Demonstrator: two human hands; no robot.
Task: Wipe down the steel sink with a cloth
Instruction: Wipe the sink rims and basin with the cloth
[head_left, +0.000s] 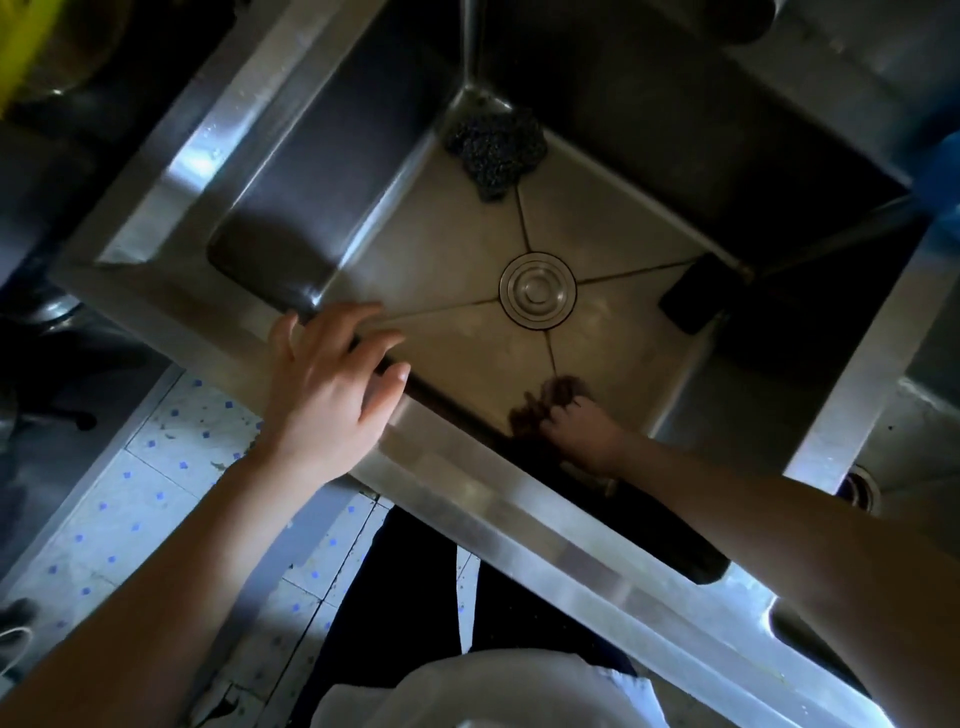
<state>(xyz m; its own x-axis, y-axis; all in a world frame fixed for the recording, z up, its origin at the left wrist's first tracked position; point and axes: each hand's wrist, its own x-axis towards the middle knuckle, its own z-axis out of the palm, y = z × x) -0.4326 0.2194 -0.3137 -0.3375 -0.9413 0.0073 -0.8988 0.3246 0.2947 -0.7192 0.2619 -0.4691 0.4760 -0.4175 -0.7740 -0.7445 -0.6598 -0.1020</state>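
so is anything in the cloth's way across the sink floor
Yes: past the cloth in the right hand, a drain cover sits mid-floor, a scourer in the far corner, a black block by the right wall.

Below the drain (537, 290), the cloth (545, 402) is motion-blurred to a dark smear, and the right hand (584, 434) gripping it loses its fingertips in that blur. Right of the drain, a dark block (693, 299) lies in shadow, unidentifiable. Far up-right of the drain, a blue object (941, 171) is cut off by the frame edge.
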